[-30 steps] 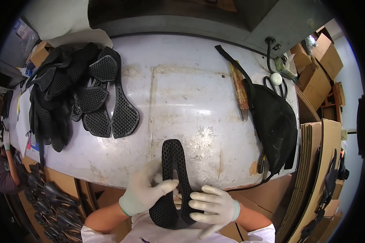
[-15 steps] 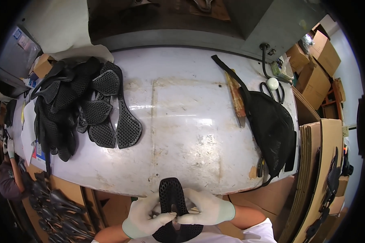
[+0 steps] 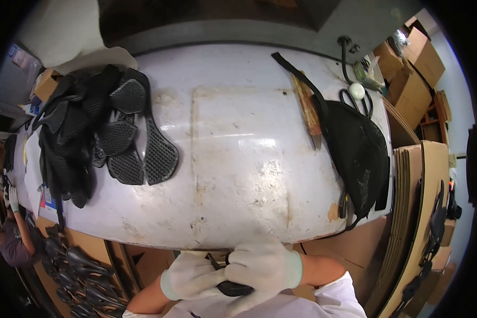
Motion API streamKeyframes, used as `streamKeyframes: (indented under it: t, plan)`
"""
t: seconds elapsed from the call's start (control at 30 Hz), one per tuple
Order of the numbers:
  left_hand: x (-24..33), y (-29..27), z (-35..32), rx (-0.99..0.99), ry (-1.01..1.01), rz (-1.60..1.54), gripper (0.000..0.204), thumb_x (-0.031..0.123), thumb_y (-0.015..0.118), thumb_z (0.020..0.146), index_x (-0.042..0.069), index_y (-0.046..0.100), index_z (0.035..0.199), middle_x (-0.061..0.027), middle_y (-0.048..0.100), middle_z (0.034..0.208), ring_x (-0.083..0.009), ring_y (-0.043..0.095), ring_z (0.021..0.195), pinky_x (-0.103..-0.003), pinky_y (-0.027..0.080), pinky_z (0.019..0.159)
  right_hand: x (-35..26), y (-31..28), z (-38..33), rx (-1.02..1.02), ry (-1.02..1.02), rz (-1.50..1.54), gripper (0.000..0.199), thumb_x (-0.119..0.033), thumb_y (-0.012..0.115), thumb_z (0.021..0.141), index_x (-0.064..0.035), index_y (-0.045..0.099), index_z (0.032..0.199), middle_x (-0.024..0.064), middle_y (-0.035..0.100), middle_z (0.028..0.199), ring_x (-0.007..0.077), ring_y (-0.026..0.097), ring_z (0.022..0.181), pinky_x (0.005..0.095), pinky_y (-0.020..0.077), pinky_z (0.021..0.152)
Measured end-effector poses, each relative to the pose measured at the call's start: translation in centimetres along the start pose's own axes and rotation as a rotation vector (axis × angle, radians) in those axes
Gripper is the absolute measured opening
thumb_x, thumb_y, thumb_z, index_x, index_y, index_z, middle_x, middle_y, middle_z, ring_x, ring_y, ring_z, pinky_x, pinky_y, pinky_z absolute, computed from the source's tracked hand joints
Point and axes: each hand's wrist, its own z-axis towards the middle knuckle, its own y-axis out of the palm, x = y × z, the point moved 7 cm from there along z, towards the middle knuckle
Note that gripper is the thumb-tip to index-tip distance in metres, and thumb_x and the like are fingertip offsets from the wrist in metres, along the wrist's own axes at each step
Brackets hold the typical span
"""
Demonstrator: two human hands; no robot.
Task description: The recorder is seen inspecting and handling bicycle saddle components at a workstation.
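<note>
Close to my body, just off the table's near edge, I hold a black honeycomb saddle pad point(image 3: 234, 289) in both hands. My left hand point(image 3: 193, 276), in a white glove with a pale green cuff, is closed on its left side. My right hand point(image 3: 259, 267), gloved the same way, wraps over it from the right, with the back of the hand up. Most of the pad is hidden by the gloves; only its narrow tip and a dark lower part show between them. A heap of similar black honeycomb pads point(image 3: 116, 138) lies on the table's left side.
On the right of the white table point(image 3: 238, 175) are a black mesh bag point(image 3: 358, 153), a wooden-handled tool point(image 3: 306, 106) and a white ball point(image 3: 356, 91) by a cable. Black saddles point(image 3: 85, 270) sit below left. Cardboard point(image 3: 408, 201) stands right. A co-worker point(image 3: 16, 238) is at far left.
The pad was upright with its slotted honeycomb face showing and my thumbs at its middle. It is now turned down and mostly covered, with my right hand over it. The view has shifted slightly.
</note>
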Motion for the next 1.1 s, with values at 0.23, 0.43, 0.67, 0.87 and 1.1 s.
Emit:
streamKeyframes:
  t: [0.23, 0.43, 0.67, 0.87, 1.1]
  plan:
    - [-0.2, 0.2, -0.8, -0.023, 0.09, 0.044, 0.042, 0.018, 0.073, 0.071, 0.005, 0.078, 0.111, -0.0012, 0.052, 0.062, -0.0183, 0.055, 0.051, -0.033, 0.041, 0.045, -0.5, 0.4, 0.3, 0.112, -0.157, 0.031, 0.05, -0.047, 0.078, 0.085, -0.0119, 0.05, 0.062, 0.0014, 0.038, 0.062, 0.0195, 0.044, 0.05, 0.0357, 0.0316, 0.045]
    - [1.2, -0.9, 0.2, 0.062, 0.003, 0.06, 0.043, 0.02, 0.074, 0.069, 0.007, 0.079, 0.11, 0.0011, 0.052, 0.062, -0.017, 0.054, 0.05, -0.032, 0.042, 0.046, -0.3, 1.2, -0.2, 0.155, -0.192, 0.018, 0.05, -0.044, 0.08, 0.084, -0.0123, 0.048, 0.062, 0.0012, 0.038, 0.062, 0.0193, 0.043, 0.05, 0.0348, 0.0314, 0.045]
    - [3.2, -2.4, 0.9, -0.201, -0.164, 0.406, 0.042, 0.02, 0.073, 0.072, 0.011, 0.078, 0.113, 0.0063, 0.055, 0.063, -0.0116, 0.057, 0.053, -0.026, 0.043, 0.047, -0.4, 0.7, 0.2, 0.051, -0.066, 0.049, 0.047, -0.041, 0.081, 0.083, -0.0123, 0.051, 0.062, 0.0008, 0.042, 0.06, 0.0197, 0.046, 0.049, 0.0344, 0.0341, 0.046]
    - [4.2, -2.8, 2.3, -0.175, -0.13, 0.47, 0.046, 0.02, 0.075, 0.07, 0.007, 0.076, 0.114, 0.0044, 0.056, 0.064, -0.0115, 0.059, 0.055, -0.025, 0.045, 0.049, 0.2, 0.7, -0.6, 0.087, -0.138, 0.104, 0.039, -0.032, 0.082, 0.083, -0.0101, 0.055, 0.063, 0.0026, 0.047, 0.059, 0.0216, 0.047, 0.048, 0.035, 0.0376, 0.046]
    - [0.7, -9.4, -6.9, 0.924, -0.39, -0.21, 0.089, 0.073, 0.037, 0.103, -0.011, 0.058, 0.122, -0.0171, 0.067, 0.102, -0.0282, 0.063, 0.08, -0.043, 0.053, 0.073, 2.5, -3.4, -3.6, 0.238, -0.193, 0.34, 0.028, -0.021, 0.075, 0.088, 0.0045, 0.067, 0.079, 0.0089, 0.055, 0.066, 0.0262, 0.055, 0.052, 0.0369, 0.0441, 0.049]
